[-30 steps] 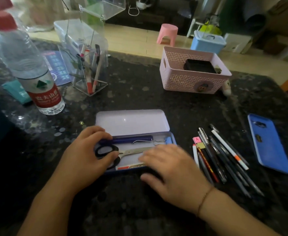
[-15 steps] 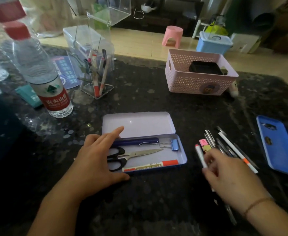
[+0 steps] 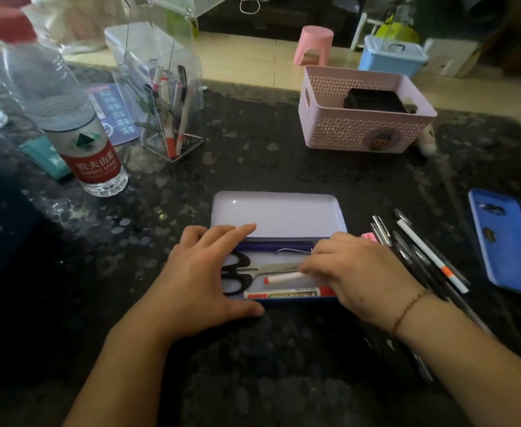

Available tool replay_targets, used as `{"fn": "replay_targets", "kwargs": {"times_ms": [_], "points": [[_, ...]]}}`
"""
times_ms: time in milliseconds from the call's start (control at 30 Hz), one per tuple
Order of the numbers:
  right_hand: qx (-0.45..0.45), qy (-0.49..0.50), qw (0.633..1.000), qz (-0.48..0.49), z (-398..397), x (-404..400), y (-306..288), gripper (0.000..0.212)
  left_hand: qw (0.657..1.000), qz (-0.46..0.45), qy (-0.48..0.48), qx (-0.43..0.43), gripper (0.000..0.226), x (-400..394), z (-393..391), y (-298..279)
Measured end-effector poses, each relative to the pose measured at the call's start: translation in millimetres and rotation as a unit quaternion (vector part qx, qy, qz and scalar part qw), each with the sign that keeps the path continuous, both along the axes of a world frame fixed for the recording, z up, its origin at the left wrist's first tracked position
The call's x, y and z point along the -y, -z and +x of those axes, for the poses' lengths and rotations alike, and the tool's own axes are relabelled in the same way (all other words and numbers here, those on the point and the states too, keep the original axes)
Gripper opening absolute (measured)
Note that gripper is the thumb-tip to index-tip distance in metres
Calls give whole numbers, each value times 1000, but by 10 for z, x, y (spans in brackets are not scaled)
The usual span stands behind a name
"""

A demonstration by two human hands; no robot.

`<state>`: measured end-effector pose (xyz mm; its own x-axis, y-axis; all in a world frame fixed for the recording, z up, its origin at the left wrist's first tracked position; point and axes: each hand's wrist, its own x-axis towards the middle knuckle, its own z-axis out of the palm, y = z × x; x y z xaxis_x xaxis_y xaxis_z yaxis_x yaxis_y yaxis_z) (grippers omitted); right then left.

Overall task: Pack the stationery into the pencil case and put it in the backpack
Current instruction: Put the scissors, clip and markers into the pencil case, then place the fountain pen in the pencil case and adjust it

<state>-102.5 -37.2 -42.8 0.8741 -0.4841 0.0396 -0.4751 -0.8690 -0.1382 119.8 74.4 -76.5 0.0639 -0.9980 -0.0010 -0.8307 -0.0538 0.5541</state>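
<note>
Metal-looking tin pencil case [image 3: 279, 215], lid open flat behind the tray, sits on the dark stone table [image 3: 253, 161] directly under both hands. Left hand [image 3: 200, 282] lies flat over the tray's left end, fingers spread and loose, thumb along the front edge; bracing, not gripping anything. Right hand [image 3: 354, 272] is curled over the tray's right end, fingertips pinched on a white marker with red cap [image 3: 284, 278], laying it into the tray.

Under the fingers: black-handled scissors [image 3: 247, 271] beside the left fingertips, a red-and-white marker [image 3: 287, 293] along the front wall just below the right fingertips, a dark blue pen [image 3: 284, 243] along the hinge side. Loose pens [image 3: 419, 257] fan out just right of the right wrist, still unpacked.

Handling guess: pens are light, stiff, smooth, and will roll on stone, so pinch mid-barrel, one or two at a time. Tin looks rigid and light but likely to slide; keep the left hand on it. Once shut, take it by the long edges. Backpack not in view.
</note>
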Motion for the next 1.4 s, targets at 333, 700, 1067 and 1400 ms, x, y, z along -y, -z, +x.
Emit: {"fn": "replay_targets", "kwargs": {"times_ms": [333,700,1067,1400], "points": [[70,56,995,38,-134,-135,115,15,1000,3,1,15,110,24,14,19],[89,286,954,-26,-1121,-440,366,22,997,-50,-5,52,108,69,-3,61],[5,383,922,-50,-1438,-258,345,21,997,-49,26,51,110,92,-47,75],[60,364,929,-18,-1367,130,117,9,996,-27,45,71,110,106,-109,34]]}}
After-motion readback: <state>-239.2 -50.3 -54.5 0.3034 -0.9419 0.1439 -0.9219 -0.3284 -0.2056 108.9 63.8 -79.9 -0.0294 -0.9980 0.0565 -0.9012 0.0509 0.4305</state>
